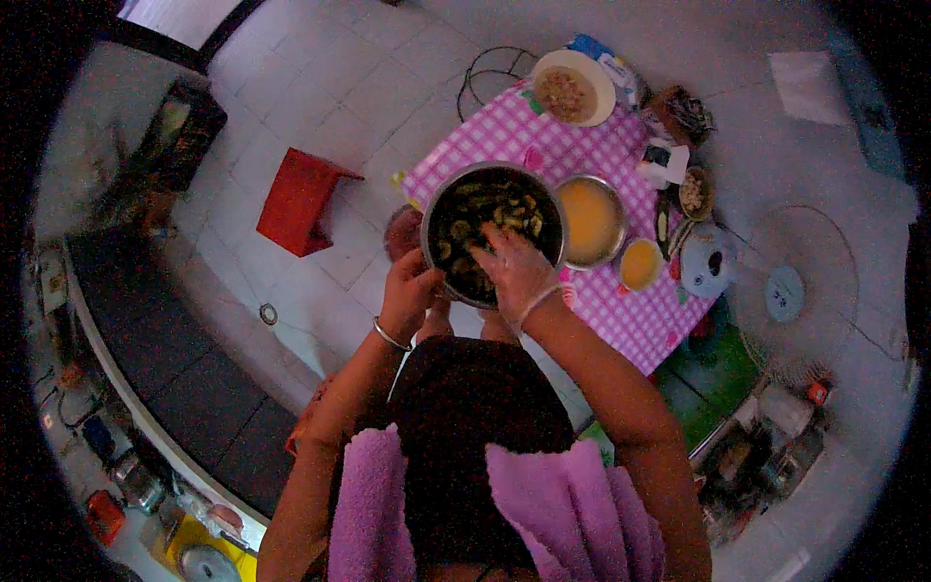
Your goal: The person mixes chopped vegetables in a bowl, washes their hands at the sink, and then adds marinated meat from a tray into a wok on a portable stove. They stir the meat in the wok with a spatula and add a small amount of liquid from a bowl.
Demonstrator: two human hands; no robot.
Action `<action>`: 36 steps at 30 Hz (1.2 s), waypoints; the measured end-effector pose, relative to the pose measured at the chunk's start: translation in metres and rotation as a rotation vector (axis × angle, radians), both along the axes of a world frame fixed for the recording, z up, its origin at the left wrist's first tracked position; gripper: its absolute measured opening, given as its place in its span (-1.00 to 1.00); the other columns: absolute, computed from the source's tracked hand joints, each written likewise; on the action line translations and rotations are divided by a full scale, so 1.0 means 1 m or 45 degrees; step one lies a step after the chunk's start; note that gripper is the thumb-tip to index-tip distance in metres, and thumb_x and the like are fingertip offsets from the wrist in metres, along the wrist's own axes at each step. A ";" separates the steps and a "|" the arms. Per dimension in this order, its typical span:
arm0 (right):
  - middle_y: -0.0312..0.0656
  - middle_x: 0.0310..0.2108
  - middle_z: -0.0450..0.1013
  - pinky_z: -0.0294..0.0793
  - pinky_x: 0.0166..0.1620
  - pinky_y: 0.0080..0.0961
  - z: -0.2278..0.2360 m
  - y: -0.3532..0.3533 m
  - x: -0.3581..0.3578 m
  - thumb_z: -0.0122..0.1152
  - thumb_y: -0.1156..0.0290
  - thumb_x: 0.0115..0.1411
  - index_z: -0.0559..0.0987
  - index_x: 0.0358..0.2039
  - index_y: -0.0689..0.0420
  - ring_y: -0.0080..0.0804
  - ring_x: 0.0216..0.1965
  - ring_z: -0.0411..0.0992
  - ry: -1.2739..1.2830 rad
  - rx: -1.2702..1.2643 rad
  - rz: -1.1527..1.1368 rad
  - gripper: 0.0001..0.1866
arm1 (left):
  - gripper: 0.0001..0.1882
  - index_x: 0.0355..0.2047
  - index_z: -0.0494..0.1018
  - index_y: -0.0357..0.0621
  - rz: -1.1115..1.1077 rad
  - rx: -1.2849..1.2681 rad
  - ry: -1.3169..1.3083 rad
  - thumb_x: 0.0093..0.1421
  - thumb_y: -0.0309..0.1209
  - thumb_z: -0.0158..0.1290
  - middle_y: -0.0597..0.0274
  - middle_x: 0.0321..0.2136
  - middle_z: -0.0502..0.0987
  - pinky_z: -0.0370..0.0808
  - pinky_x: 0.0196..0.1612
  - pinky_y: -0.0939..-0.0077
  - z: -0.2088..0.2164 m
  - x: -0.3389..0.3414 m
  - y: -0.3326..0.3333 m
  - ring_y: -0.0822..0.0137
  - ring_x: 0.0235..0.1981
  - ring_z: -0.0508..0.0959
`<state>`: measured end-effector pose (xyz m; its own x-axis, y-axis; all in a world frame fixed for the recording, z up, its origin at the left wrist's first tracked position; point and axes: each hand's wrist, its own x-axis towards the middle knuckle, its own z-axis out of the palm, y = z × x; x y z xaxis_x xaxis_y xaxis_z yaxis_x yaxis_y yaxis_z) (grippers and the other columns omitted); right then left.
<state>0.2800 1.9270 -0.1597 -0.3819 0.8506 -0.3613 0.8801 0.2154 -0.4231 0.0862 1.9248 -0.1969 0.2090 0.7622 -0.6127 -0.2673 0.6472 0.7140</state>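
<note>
both hands [520, 270] at bowl [551, 210], one inside

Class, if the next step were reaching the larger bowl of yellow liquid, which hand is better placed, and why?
Probably the right hand: in the dark food, it is nearer that yellow-liquid bowl. The left hand, farther away, holds the food bowl at its left.
</note>
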 end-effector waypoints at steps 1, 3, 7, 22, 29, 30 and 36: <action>0.01 0.25 0.10 0.16 0.22 -0.06 -0.005 0.005 0.000 -0.02 0.38 0.11 0.41 0.09 -0.02 0.11 0.24 0.10 -0.019 0.088 0.053 -0.53 | -0.74 -0.20 0.46 -0.22 -0.021 -0.012 -0.007 0.06 -0.52 0.02 0.40 -0.46 0.49 0.27 -0.57 0.69 -0.005 -0.002 -0.001 0.58 -0.58 0.39; 0.00 0.23 0.14 0.18 0.21 -0.06 -0.017 0.013 -0.008 -0.01 0.38 0.10 0.42 0.07 -0.01 0.09 0.22 0.13 -0.057 0.263 0.160 -0.54 | -0.75 -0.20 0.46 -0.22 -0.038 -0.021 0.000 0.06 -0.51 0.02 0.41 -0.48 0.48 0.26 -0.59 0.70 -0.011 -0.001 -0.004 0.59 -0.59 0.38; 0.01 0.19 0.20 0.20 0.20 -0.12 -0.019 -0.004 -0.016 0.05 0.37 0.05 0.36 0.13 0.07 0.05 0.17 0.21 -0.126 0.120 0.313 -0.44 | -0.78 -0.24 0.46 -0.21 -0.025 -0.028 0.032 0.06 -0.52 0.02 0.42 -0.50 0.46 0.22 -0.62 0.70 -0.012 0.000 -0.009 0.61 -0.61 0.34; 0.03 0.18 0.22 0.27 0.15 -0.34 -0.152 0.007 0.025 0.00 0.52 0.16 0.40 0.06 0.26 -0.09 0.13 0.28 0.829 -0.195 -0.631 -0.59 | -0.79 -0.29 0.44 -0.21 0.075 -0.121 0.092 0.00 -0.60 -0.02 0.29 -0.47 0.49 0.37 -0.52 0.57 -0.121 -0.008 0.000 0.43 -0.54 0.44; -0.14 -0.13 0.43 0.42 -0.20 -0.61 -0.218 0.020 0.085 0.21 0.41 0.12 0.44 -0.01 0.32 -0.45 -0.22 0.39 2.241 -0.779 -1.474 -0.56 | -0.73 -0.18 0.44 -0.22 -0.172 1.115 0.603 0.07 -0.54 -0.01 0.26 -0.36 0.53 0.46 -0.41 0.51 -0.231 0.004 0.050 0.37 -0.40 0.51; -0.14 -0.12 0.43 0.42 -0.21 -0.62 -0.224 0.022 0.092 0.22 0.41 0.11 0.43 -0.01 0.34 -0.45 -0.21 0.39 2.260 -0.835 -1.416 -0.55 | -0.74 -0.19 0.44 -0.25 -0.232 1.260 0.696 0.08 -0.59 -0.04 0.25 -0.37 0.53 0.47 -0.40 0.50 -0.233 0.006 0.052 0.36 -0.40 0.52; -0.08 -0.09 0.43 0.45 -0.13 -0.40 -0.253 0.034 0.067 0.07 0.39 0.20 0.40 0.07 0.24 -0.21 -0.18 0.42 1.150 -0.461 -0.884 -0.58 | -0.75 -0.17 0.43 -0.21 0.000 -0.020 -0.160 0.10 -0.50 0.01 0.22 -0.33 0.52 0.51 -0.39 0.45 -0.232 0.010 0.082 0.31 -0.41 0.51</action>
